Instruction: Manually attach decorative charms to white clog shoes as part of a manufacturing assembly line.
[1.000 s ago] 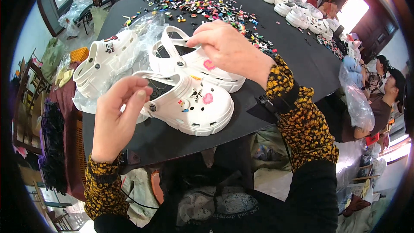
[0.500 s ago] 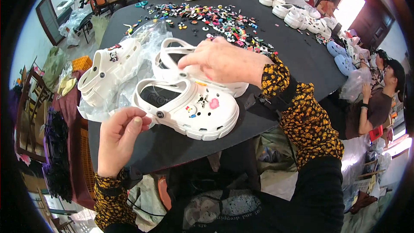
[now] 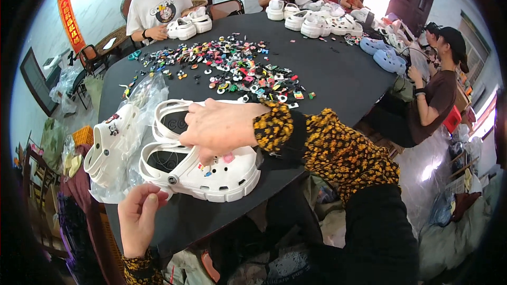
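Note:
A white clog (image 3: 229, 182) with a pink heart charm (image 3: 228, 157) and other small charms lies nearest me on the black table. My right hand (image 3: 224, 124) is over its upper, fingers bent down beside the charms; what the fingertips pinch, if anything, is hidden. Behind it a second white clog (image 3: 166, 106) is partly covered by that hand. Close to the near clog's heel strap, my left hand (image 3: 140, 216) has its thumb and fingers drawn together; I cannot make out anything in them. Further left, a white clog (image 3: 113, 137) with a panda charm rests on clear plastic.
Loose colourful charms (image 3: 232, 68) are heaped across the middle of the black table (image 3: 327, 68). Clear plastic bags (image 3: 145, 100) lie at the left. Opposite, a person (image 3: 158, 8) handles white clogs (image 3: 182, 28). Blue clogs (image 3: 388, 60) and more people are at the right.
The view has tilted up and shifted right, showing more of the far table. My right hand has moved from the rear clog's strap to the near clog's charms. My left hand stays by the heel strap.

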A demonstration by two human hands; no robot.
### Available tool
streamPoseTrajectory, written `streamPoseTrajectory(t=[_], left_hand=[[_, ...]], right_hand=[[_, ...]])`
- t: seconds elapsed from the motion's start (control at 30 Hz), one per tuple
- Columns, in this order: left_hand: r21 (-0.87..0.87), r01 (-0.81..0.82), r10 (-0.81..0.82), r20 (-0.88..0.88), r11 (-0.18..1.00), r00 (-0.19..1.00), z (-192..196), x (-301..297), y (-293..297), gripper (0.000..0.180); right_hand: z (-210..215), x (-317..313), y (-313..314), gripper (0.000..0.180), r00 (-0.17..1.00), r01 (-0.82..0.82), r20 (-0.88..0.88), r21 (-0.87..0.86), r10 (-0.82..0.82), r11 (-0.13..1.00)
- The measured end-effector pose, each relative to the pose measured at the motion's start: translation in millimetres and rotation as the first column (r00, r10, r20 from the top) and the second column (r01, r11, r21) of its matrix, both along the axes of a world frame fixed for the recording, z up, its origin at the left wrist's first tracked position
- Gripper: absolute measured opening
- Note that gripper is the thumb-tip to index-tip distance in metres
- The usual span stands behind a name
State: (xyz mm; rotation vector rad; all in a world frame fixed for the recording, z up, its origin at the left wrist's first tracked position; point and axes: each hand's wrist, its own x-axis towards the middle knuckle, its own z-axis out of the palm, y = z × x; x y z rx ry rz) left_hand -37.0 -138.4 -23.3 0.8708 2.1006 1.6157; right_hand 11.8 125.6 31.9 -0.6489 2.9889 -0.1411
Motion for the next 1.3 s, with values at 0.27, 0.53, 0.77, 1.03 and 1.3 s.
streamPoseTrajectory(t=[0.27,0.53,0.77,1.03,1.3], left_hand=[[-0.013,0.009,-0.009,0.009,1.0,1.0,4,-4,5,0.015],[0.028,0.159,-0.156,-0.082,0.987,0.984,7,1,36,0.014],[0.015,0.235,-0.229,-0.168,0.972,0.959,37,18,58,0.013],[0.4,0.352,-0.209,-0.359,0.846,0.91,81,33,78,0.056],[0.44,0.303,-0.136,-0.372,0.845,0.918,96,38,81,0.068]], right_hand=[[34,37,81,0.03,0.99,0.067,-0.108,-0.164,-0.086,0.984],[51,82,222,0.024,0.637,0.741,-0.535,0.226,-0.555,0.633],[2,114,284,0.014,0.374,0.749,-0.784,-0.06,-0.496,0.66],[-83,138,241,0.013,0.557,0.609,-0.531,-0.262,-0.639,0.749],[-177,155,212,0.02,0.505,0.606,-0.511,-0.364,-0.696,0.707]])
